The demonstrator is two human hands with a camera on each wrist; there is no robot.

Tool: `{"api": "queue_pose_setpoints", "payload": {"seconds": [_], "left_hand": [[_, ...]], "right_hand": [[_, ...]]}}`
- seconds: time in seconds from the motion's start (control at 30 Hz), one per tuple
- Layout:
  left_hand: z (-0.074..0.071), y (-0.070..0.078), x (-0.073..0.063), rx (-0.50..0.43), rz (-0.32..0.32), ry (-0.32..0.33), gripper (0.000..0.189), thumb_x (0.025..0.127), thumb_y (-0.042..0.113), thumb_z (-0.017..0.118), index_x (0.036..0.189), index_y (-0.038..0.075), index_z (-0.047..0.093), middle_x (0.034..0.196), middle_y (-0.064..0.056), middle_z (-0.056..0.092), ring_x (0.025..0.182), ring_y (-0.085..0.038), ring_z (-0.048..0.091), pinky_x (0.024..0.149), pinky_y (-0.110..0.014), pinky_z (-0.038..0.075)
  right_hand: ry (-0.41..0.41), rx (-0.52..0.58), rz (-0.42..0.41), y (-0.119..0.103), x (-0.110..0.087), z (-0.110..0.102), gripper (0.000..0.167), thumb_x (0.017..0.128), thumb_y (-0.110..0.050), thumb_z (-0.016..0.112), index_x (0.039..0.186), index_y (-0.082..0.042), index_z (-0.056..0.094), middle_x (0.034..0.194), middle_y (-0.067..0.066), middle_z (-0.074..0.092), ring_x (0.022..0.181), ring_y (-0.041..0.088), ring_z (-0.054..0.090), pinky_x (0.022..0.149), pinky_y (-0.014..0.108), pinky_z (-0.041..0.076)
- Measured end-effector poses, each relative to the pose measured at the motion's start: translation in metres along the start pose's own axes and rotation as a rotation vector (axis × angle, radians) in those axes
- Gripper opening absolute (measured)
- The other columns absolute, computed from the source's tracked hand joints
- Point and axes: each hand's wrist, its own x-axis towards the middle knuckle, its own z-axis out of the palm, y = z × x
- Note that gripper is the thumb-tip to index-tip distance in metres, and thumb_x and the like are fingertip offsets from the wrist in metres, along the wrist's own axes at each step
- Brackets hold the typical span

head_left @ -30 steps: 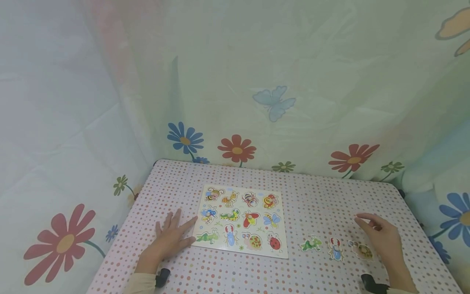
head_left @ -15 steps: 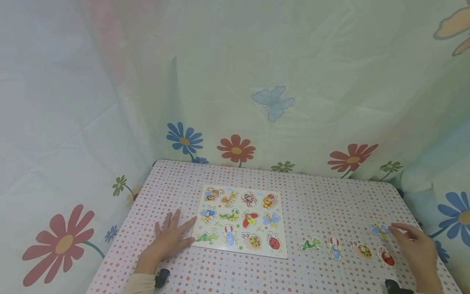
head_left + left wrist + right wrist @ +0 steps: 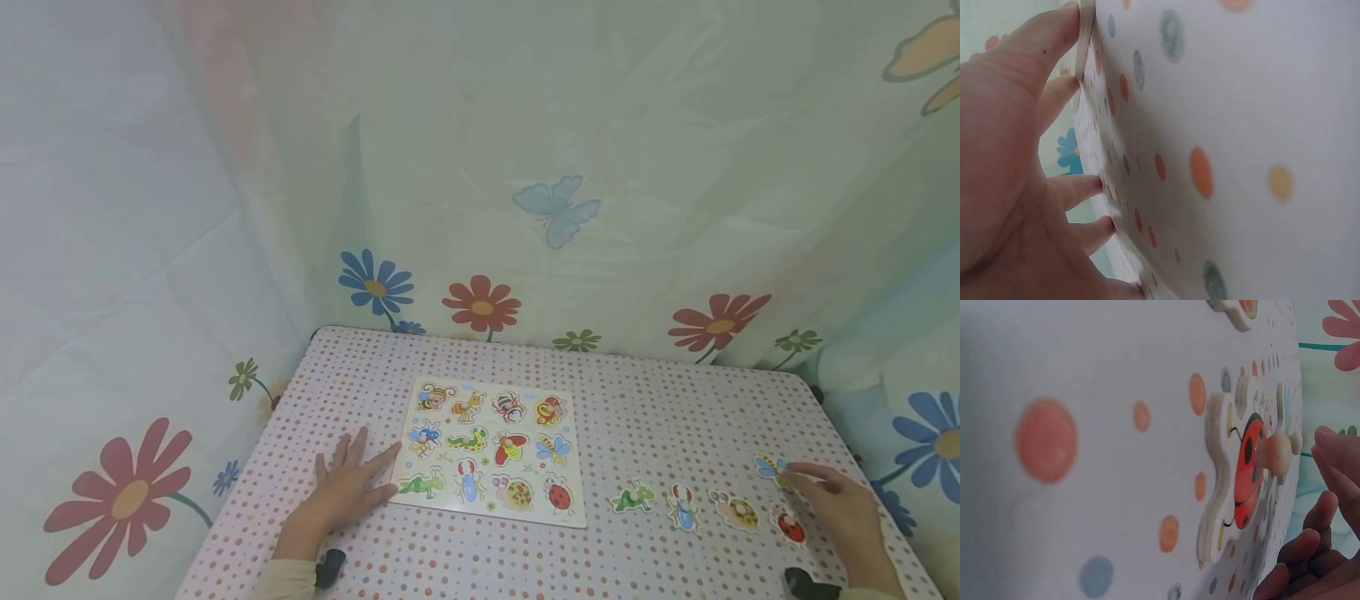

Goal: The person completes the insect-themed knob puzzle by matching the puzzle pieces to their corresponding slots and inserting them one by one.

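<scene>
A wooden peg puzzle board [image 3: 487, 512] with printed insects lies on the table. My left hand [image 3: 339, 492] spreads at its left, with thumb and index finger touching the board's edge; in the left wrist view the other fingertips press the tabletop. My right hand [image 3: 843, 508] is beside the dragonfly piece [image 3: 768, 467]. In the right wrist view, its thumb and forefinger [image 3: 1335, 447] are close to a wooden knob with a small gap, the other fingers loosely bent. The ladybug piece [image 3: 1249, 475] lies knob up, close to that hand.
Left of the ladybug lie a snail piece [image 3: 738, 512], a stag beetle piece [image 3: 683, 508] and a grasshopper piece [image 3: 633, 497]. The dotted table [image 3: 637, 400] meets flowered curtains [image 3: 420, 208] at its back and sides.
My right hand has moved right from near the snail piece, uncovering the dragonfly and ladybug pieces, then slightly back left toward the dragonfly. The left hand has kept its place.
</scene>
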Motion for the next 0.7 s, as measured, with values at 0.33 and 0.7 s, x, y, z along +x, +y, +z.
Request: {"api": "queue_pose_setpoints", "payload": {"seconds": [0.33,0.7], "left_hand": [[0.0,-0.001,-0.001,-0.005,0.011,0.001,0.064,0.095,0.047,0.063,0.154,0.037,0.04,0.165,-0.02,0.005,0.148,-0.049,-0.004,0.106,-0.077,-0.008],[-0.001,0.001,0.0,0.001,-0.003,-0.011,0.065,0.095,0.048,0.063,0.154,0.037,0.039,0.165,-0.02,0.004,0.148,-0.049,-0.003,0.107,-0.077,-0.007]], "right_hand": [[-0.031,-0.005,0.018,0.003,0.003,0.006,0.066,0.093,-0.043,0.069,0.136,0.004,0.052,0.114,0.027,0.054,0.093,0.037,0.052,0.062,0.041,0.044],[-0.02,-0.038,0.048,-0.004,0.005,0.012,0.058,0.095,-0.031,0.066,0.135,0.007,0.049,0.136,0.037,0.041,0.117,0.053,0.044,0.086,0.064,0.043]]}}
